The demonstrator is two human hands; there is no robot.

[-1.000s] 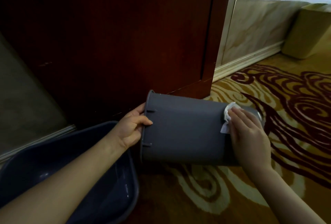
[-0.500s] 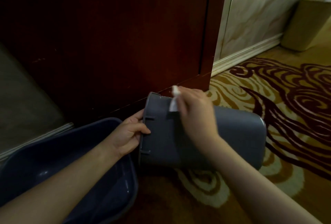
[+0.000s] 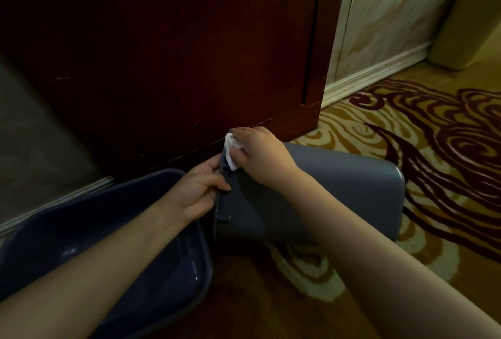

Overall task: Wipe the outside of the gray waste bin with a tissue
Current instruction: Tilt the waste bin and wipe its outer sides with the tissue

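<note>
Gray waste bin [image 3: 339,189] on its side, right hand [image 3: 260,154] now clamping tissue [image 3: 231,148] at rim, left hand [image 3: 200,192] still gripping rim.

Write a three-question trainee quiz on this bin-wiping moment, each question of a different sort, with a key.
1. True or false: the gray waste bin stands upright on the carpet.
2. Which hand presses the tissue to the bin?
A. the left hand
B. the right hand
C. neither
3. Fill in: the tissue sits at the bin's ____ end, not its base.

Key:
1. False; it lies on its side, rim toward the blue basin.
2. B; the left hand grips the rim.
3. rim
</note>
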